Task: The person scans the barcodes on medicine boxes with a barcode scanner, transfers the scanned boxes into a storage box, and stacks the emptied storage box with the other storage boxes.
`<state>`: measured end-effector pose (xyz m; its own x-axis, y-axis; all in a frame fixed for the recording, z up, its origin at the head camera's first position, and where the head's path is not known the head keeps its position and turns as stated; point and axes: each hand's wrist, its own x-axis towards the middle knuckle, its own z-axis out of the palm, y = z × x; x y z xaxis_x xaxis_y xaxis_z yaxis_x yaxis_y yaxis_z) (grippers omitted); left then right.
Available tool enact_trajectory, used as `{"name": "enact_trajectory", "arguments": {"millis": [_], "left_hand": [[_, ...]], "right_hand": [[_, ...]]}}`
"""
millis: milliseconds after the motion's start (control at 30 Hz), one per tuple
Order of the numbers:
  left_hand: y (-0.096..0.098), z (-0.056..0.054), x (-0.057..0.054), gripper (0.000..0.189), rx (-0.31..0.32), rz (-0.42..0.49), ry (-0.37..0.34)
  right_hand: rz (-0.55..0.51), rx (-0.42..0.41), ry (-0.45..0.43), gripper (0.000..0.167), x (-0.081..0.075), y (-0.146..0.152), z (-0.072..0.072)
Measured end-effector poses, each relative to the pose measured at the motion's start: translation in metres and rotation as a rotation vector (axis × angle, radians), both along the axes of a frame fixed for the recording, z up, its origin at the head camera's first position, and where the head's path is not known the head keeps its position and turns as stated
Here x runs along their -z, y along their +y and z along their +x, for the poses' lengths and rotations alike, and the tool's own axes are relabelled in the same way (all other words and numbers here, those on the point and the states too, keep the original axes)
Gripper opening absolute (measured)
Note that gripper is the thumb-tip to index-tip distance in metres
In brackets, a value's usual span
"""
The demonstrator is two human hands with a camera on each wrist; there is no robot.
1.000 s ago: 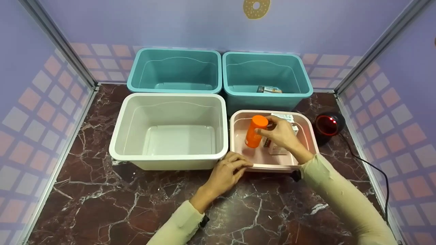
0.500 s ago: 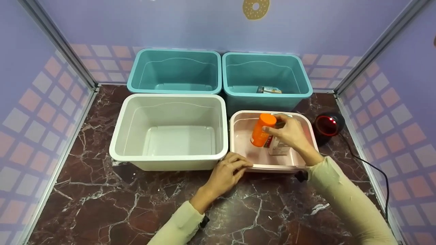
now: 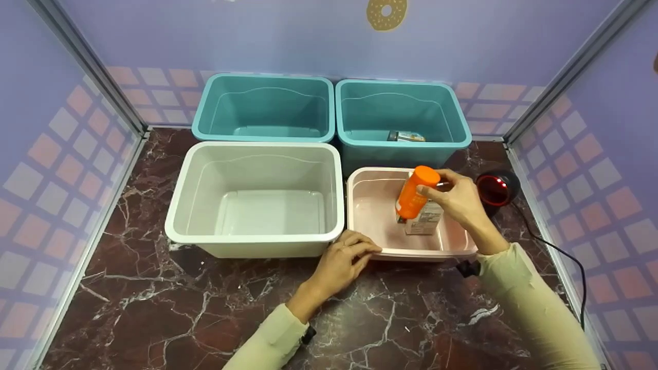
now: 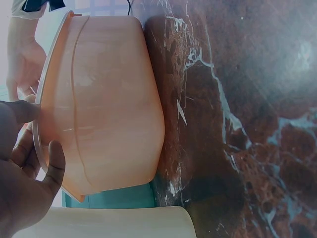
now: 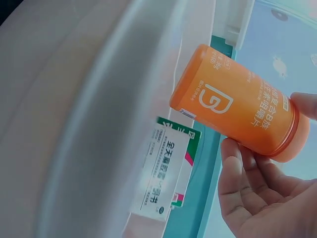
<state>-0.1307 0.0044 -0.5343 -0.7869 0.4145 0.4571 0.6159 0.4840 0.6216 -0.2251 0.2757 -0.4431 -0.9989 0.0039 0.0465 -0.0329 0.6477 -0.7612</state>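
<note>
I am watching the right hand [image 3: 459, 200] carrying an orange bottle of B-complex vitamin chewable tablets [image 3: 416, 196] rightward; over the last second the bottle is shifting across the pale pink tub [image 3: 411, 252] from its middle toward its right side, tipping further as it goes; the thumb and fingers are pinching it near the cap, base slanting down to the left. It is hanging above the tub, in front of the printed carton [image 3: 425, 220], which is showing more of its face as the hand is drawing away; the left hand [image 3: 343, 261] is staying put, gripping the near-left corner of the rim. The bottle is now coming closer to the black device [image 3: 496, 187] glowing red beside the tub; I am reading that as possibly a scanner, its front being too dark to be sure; I am judging the carry to be midway, with the bottle remaining in the fingers.
</note>
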Motion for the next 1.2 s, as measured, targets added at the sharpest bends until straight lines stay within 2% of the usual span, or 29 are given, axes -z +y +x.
{"name": "enact_trajectory", "arguments": {"millis": [600,833,1000,1200], "left_hand": [[0.000,0.000,0.000,0.019,0.000,0.000,-0.017],[0.000,0.000,0.001,0.018,0.003,0.009,-0.004],[0.000,0.001,0.000,0.017,0.008,0.010,-0.016],[0.000,0.000,-0.001,0.018,0.006,0.005,-0.029]], "right_hand": [[-0.079,0.094,0.032,0.057,-0.013,0.028,0.011],[-0.154,0.153,0.064,0.052,-0.014,0.039,0.012],[-0.160,0.191,0.038,0.050,-0.017,0.048,0.012],[-0.224,0.229,0.004,0.037,-0.020,0.057,0.011]]}}
